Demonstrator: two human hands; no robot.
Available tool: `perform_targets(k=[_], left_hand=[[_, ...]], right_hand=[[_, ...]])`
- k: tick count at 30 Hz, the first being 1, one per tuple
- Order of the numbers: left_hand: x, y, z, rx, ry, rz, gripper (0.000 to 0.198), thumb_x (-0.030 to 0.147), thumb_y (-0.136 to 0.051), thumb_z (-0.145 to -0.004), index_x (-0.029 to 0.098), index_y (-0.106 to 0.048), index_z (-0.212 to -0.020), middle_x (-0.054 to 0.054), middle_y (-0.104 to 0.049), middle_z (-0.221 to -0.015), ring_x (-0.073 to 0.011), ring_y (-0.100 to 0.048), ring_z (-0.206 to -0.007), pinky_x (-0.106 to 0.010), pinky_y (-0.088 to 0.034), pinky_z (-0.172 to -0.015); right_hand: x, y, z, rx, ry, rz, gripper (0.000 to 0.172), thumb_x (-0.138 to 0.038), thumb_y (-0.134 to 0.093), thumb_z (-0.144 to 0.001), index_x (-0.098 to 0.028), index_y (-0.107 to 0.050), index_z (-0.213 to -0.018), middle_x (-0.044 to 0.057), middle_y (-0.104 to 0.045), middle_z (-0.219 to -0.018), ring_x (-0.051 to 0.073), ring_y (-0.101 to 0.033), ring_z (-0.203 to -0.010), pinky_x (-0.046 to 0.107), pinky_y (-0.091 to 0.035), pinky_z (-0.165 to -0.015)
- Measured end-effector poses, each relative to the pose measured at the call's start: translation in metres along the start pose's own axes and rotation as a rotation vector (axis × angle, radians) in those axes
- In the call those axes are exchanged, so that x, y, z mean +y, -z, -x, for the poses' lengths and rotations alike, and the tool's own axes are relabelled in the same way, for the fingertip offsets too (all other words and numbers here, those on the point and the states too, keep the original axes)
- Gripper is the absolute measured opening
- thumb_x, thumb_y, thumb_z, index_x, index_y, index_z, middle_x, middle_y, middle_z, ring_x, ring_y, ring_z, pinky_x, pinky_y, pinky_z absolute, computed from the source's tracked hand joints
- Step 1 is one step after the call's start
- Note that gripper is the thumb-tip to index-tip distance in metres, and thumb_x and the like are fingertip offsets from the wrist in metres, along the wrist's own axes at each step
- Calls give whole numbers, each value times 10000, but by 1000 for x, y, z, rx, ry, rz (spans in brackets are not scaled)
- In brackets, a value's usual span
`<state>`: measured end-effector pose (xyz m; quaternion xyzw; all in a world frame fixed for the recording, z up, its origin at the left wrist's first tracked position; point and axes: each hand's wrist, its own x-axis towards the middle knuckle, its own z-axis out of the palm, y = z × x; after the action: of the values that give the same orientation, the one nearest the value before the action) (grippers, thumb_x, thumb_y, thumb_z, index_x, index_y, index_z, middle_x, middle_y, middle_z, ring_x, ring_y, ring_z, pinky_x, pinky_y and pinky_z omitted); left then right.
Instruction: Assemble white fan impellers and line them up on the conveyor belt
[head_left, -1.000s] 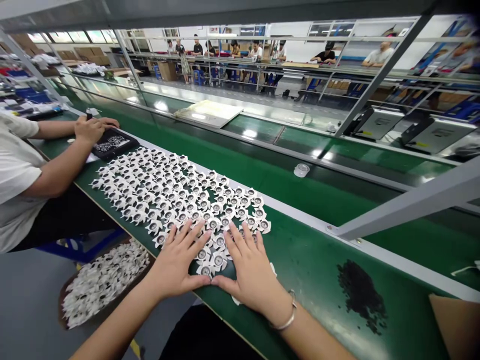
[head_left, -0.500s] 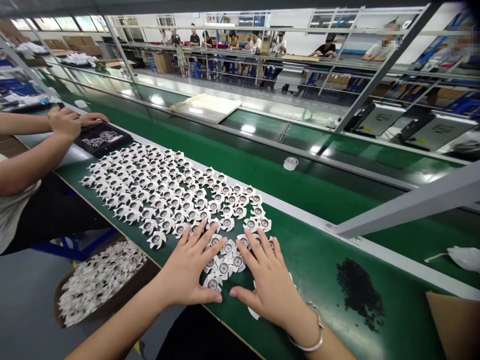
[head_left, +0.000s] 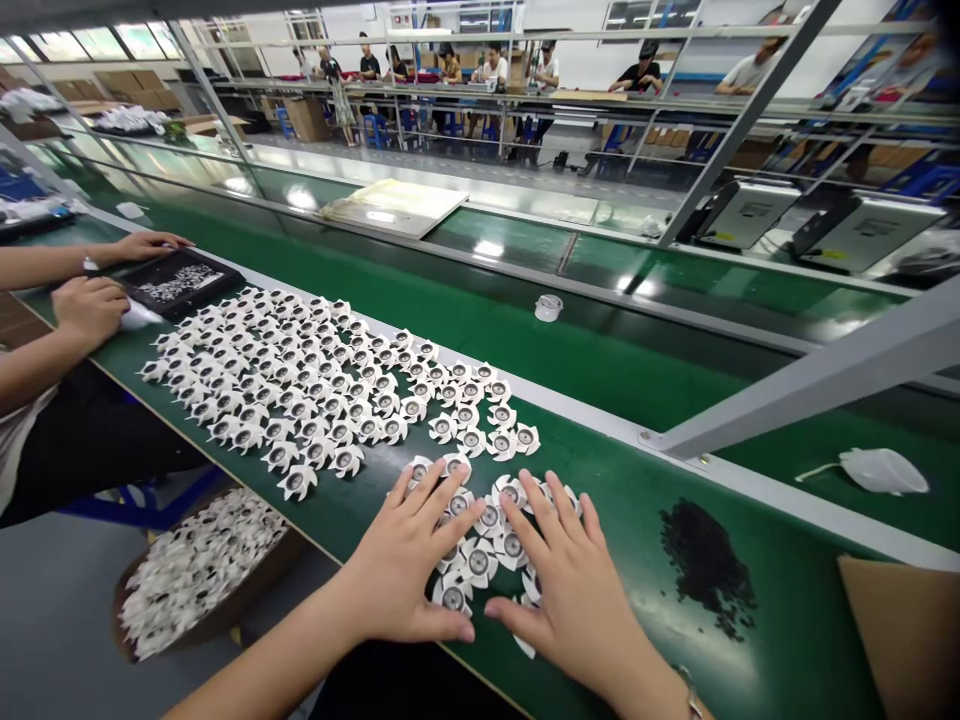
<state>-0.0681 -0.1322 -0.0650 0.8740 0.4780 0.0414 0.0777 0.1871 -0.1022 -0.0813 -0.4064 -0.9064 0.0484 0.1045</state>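
Left hand (head_left: 405, 565): spread, palm down, fingers apart over the edge of a small cluster of white fan wheels (head_left: 478, 562), thumb pointing toward the right hand.
Right hand (head_left: 574, 590): spread likewise, palm down, fingertips over the cluster's other side; nothing pinched in either hand.
Gap between thumbs: narrow, with the tips facing each other just on the wearer's side of the cluster.
Cluster: framed between the two hands, each about equally near; the wheels are round with hubs showing, so no long axis to speak of.
Main field of fan wheels (head_left: 300, 410): ahead and to the left of the cluster, past a thin strip of bare green bench (head_left: 622, 520); its long axis slants away leftward along the bench, so most of it lies on the left hand's side, while its near-right end sits just beyond both hands' fingertips.
Black granules (head_left: 705, 570): loose on the bench, right of the right hand, apart from it.
Co-worker's hand (head_left: 90, 312): past the field's far left end, beside a black tray (head_left: 172, 285) of small pieces.
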Motion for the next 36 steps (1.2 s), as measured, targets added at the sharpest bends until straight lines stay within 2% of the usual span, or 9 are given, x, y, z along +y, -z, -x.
perform_targets(k=[8,11,14,20,25,31,33,36], left_hand=[[30,-8,-38,-26,-122,79,1089,921,-389,-714,290,-163,-1573,-154,-49,-1653,-451,-78,-1497,-730,-158,-1133],[38,-9,-50,-31,-148,106,1110,927,-408,-696,286,-172,-1571,-157,-58,-1651,-463,-91,-1491,-741,-161,-1128],[38,1,-60,-43,-189,123,1107,922,-410,-701,281,-173,-1572,-139,-73,-1653,-453,-97,-1493,-722,-181,-1140],[6,30,-100,-12,-97,46,923,849,-320,-820,299,-232,-1556,-54,-109,-1659,-424,-34,-1505,-708,-112,-1163],[-22,27,-130,-82,-68,5,806,791,-308,-880,308,-319,-1526,-80,-190,-1643,-434,-94,-1497,-717,-124,-1145],[-36,29,-119,-72,-29,-3,746,762,-359,-889,334,-364,-1500,-113,-148,-1650,-440,-146,-1487,-693,-202,-1138],[-41,31,-113,-62,-15,-16,667,708,-377,-921,338,-406,-1476,-98,-158,-1650,-428,-165,-1486,-669,-226,-1145],[-49,32,-108,5,19,-67,471,529,-373,-1001,330,-491,-1411,-80,-223,-1632,-396,-170,-1494,-637,-255,-1152]], right_hand=[[28,10,45,31,-70,108,853,-709,-489,-862,-306,-243,-1573,73,-257,-1618,426,-281,-1445,679,-341,-1048],[35,10,51,46,-131,128,830,-680,-493,-877,-304,-241,-1573,72,-253,-1619,437,-258,-1452,700,-359,-1026],[40,9,48,47,-165,137,830,-693,-473,-882,-293,-244,-1573,80,-230,-1626,443,-228,-1461,727,-349,-1022],[42,7,34,60,-170,113,830,-697,-456,-893,-283,-228,-1576,68,-231,-1627,428,-217,-1469,735,-314,-1052],[43,7,29,71,-186,79,796,-668,-450,-915,-291,-218,-1576,59,-291,-1606,419,-245,-1462,735,-320,-1055],[46,10,30,46,-205,56,578,-462,-395,-1003,-335,-276,-1555,29,-356,-1581,361,-279,-1461,697,-327,-1082],[47,9,26,48,-234,50,549,-459,-392,-1005,-340,-325,-1537,36,-390,-1563,365,-299,-1450,701,-326,-1079],[48,10,17,41,-272,46,571,-530,-405,-989,-333,-364,-1523,52,-408,-1551,382,-295,-1448,706,-307,-1090]])
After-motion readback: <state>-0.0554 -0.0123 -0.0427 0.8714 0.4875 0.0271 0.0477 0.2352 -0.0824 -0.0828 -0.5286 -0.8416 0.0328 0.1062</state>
